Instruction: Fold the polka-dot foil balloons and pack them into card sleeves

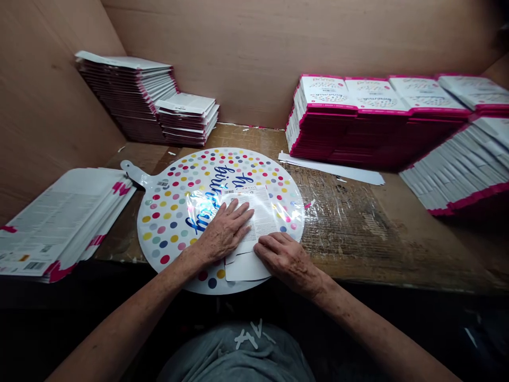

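A round foil balloon (pixel 169 225), printed with polka dots and blue birthday script, lies flat on a scarred wooden workbench (pixel 350 239), its neck tab (pixel 135 172) pointing left. Open and palm-down, the left hand (pixel 225 231) presses on a printed paper card (pixel 256 212) atop the glossy foil; the right hand (pixel 288 260) lies flat at the card's near edge, gripping nothing. Magenta-edged packets (pixel 358 122) stand stacked at right, a looser pile (pixel 59 223) lies near left, and darker stacks (pixel 127 90) sit against brown cardboard walls (pixel 254 58).
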Demonstrator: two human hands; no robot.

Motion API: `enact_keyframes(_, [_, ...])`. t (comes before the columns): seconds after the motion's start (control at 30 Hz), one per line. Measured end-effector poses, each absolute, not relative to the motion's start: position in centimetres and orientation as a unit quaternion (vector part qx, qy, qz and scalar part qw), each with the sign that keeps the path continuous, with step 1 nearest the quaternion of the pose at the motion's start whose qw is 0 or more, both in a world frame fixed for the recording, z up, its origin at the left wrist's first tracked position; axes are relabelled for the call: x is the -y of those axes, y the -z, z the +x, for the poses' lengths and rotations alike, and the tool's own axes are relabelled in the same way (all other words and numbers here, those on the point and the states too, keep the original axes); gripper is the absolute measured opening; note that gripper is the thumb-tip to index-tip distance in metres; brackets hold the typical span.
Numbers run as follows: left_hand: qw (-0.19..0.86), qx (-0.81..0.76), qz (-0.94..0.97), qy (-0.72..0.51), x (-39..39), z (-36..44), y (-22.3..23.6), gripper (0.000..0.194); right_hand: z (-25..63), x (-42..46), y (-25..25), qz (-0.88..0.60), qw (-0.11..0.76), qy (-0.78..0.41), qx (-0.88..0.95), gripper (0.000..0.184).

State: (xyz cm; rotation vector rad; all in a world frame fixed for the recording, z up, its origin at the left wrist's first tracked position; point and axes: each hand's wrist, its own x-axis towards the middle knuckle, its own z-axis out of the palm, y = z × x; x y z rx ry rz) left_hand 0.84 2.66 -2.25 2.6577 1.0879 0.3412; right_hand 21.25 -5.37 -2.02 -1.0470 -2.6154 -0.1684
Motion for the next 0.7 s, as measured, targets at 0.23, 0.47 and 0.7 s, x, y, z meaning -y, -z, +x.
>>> enact_keyframes(0.23, [0.132, -0.376, 0.912, -0.1, -3.1, 0.7, 2.6, 0.047, 18.5, 3.9, 2.0, -0.411, 0.099, 0.081, 0.903, 0.02])
enact_keyframes(0.47, [0.113, -0.351, 0.924, -0.104, -3.4, 1.3, 2.5, 0.047, 23.7, 7.4, -0.2, -0.369, 0.103, -0.05, 0.922, 0.036])
enact_keyframes(0.7, [0.13, -0.294, 0.934, -0.154, -2.7, 3.6, 2.7, 0.041, 26.4, 11.1, 2.6, -0.396, 0.283, 0.064, 0.871, 0.035])
